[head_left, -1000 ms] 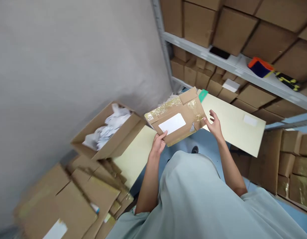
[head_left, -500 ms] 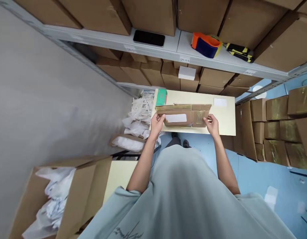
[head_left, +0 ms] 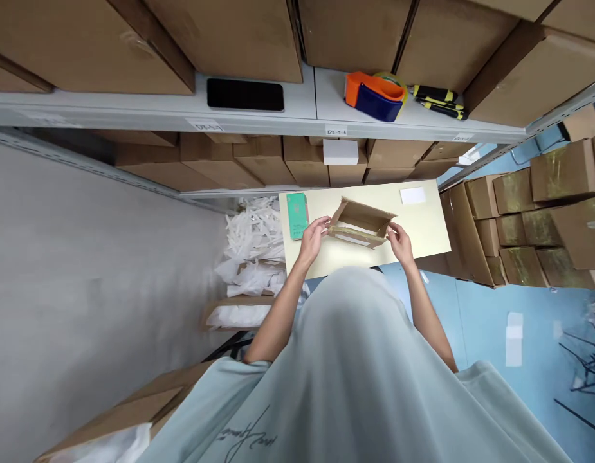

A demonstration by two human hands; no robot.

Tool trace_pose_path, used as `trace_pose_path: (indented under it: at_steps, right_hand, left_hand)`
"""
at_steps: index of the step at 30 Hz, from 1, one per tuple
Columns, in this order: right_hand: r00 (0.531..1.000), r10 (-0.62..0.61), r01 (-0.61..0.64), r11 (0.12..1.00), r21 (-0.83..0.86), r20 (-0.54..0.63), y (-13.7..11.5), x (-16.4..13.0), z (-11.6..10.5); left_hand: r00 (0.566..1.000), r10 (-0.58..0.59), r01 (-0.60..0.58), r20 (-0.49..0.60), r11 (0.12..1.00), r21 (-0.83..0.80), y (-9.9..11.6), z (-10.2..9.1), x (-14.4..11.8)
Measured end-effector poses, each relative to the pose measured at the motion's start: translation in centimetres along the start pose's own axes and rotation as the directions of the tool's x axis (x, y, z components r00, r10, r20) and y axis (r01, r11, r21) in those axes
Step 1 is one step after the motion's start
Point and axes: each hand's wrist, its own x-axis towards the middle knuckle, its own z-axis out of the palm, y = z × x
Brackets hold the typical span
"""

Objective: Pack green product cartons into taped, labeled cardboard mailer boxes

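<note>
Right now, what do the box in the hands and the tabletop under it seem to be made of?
Box: brown cardboard, matte, with folding flaps and what looks like glossy clear tape along its front. Tabletop: pale yellow, smooth and even, probably laminated board; the picture leaves that open.

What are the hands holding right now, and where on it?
Both hold a small cardboard box over the table: left hand at its left end, right hand at its right end, flap open.

Box (head_left: 359, 224) contents hidden — shelf labels (head_left: 336, 131) too small
</note>
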Motion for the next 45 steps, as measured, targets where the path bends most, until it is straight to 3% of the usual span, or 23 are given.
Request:
trace_pose_path:
  at_steps: [4,7,13,21,26,29,32,35,38,42,45]
  right_hand:
    - [0.990,0.125,-0.126,0.992,-0.016,-0.063,0.0,-0.5,0.0]
    - [0.985,0.171,-0.171,0.977,-0.128,-0.010,-0.4,0.5,0.1]
    - [0.991,0.005,0.040,0.944,-0.328,0.133,-1.4,4.1,-0.4]
    - [0.940,-0.129,0.211,0.947,-0.241,0.317,-1.8,8.2,-2.3]
    - [0.851,-0.155,0.212,0.975,-0.058,0.502,-2.1,9.0,-3.5]
    - [0.812,-0.169,0.228,0.973,-0.038,0.558,-1.8,9.3,-3.8]
    - [0.814,-0.184,0.250,0.967,-0.047,0.551,-1.3,9.6,-3.7]
    - [0.843,-0.184,0.250,0.966,-0.065,0.506,-1.0,9.8,-3.4]
    - [0.871,-0.191,0.268,0.957,-0.114,0.452,-0.9,9.9,-3.4]
    - [0.839,-0.248,0.364,0.917,-0.161,0.484,-0.8,9.8,-3.1]
    - [0.840,-0.192,0.301,0.943,-0.141,0.507,-0.6,9.4,-2.1]
  left_hand:
    - [0.990,0.143,-0.140,0.010,0.948,0.286,1.4,0.3,0.4]
    - [0.979,0.192,-0.203,0.072,0.855,0.478,2.3,0.7,0.6]
    - [0.963,0.270,-0.229,0.022,0.767,0.600,2.2,1.6,-0.3]
    - [0.967,0.250,-0.188,-0.042,0.821,0.539,0.1,5.8,-2.8]
    - [0.989,0.120,-0.081,-0.087,0.931,0.357,0.0,7.6,-4.0]
    - [0.988,0.094,-0.054,-0.122,0.954,0.296,0.3,7.5,-4.1]
    - [0.950,0.229,-0.142,-0.210,0.921,0.362,0.8,6.7,-3.3]
    - [0.914,0.396,-0.290,-0.089,0.790,0.541,1.1,5.5,-1.5]
    - [0.926,0.365,-0.337,0.094,0.689,0.641,0.8,4.6,0.6]
    - [0.948,0.305,-0.294,0.097,0.711,0.639,-1.0,4.7,1.9]
    - [0.942,0.334,-0.295,0.043,0.758,0.581,-2.7,5.4,2.3]
